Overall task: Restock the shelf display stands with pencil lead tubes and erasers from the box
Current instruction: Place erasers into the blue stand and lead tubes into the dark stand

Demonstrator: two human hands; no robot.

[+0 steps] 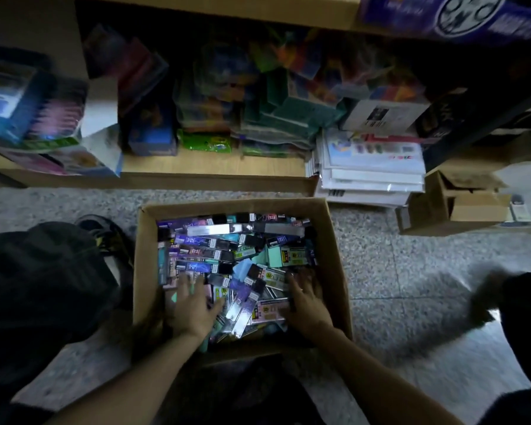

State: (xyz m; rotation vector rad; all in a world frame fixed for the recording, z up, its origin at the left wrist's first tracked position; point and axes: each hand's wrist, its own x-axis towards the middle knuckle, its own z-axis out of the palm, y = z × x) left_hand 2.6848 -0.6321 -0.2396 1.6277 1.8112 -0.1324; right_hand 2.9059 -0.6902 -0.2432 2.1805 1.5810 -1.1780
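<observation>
An open cardboard box (334,256) sits on the speckled stone floor (411,271) in the lower middle of the frame, filled with a loose jumble of small stationery packs (227,250): slim purple, black and silver ones, with teal and pale blue flat ones among them. The picture is too blurred to tell which are lead tubes and which are erasers.

Both hands are inside the box, at its near end. The left hand (190,305) lies palm down on the packs toward the lower-left corner, its fingers straight and spread apart, gripping nothing. The right hand (307,302) lies on the packs by the right wall, its fingers stretched forward and relaxed; motion blur hides their tips.

Above the box in the frame runs the bottom wooden shelf (212,167), crowded with coloured goods, a green packet (204,144) and a blue box (152,139) at the front. To the right of the shelf a stack of flat white packets (368,176) stands on the floor, and beside it a smaller open carton (460,204). A dark trouser knee (43,286) fills the lower left, with a shoe (105,231) just beside the box.
</observation>
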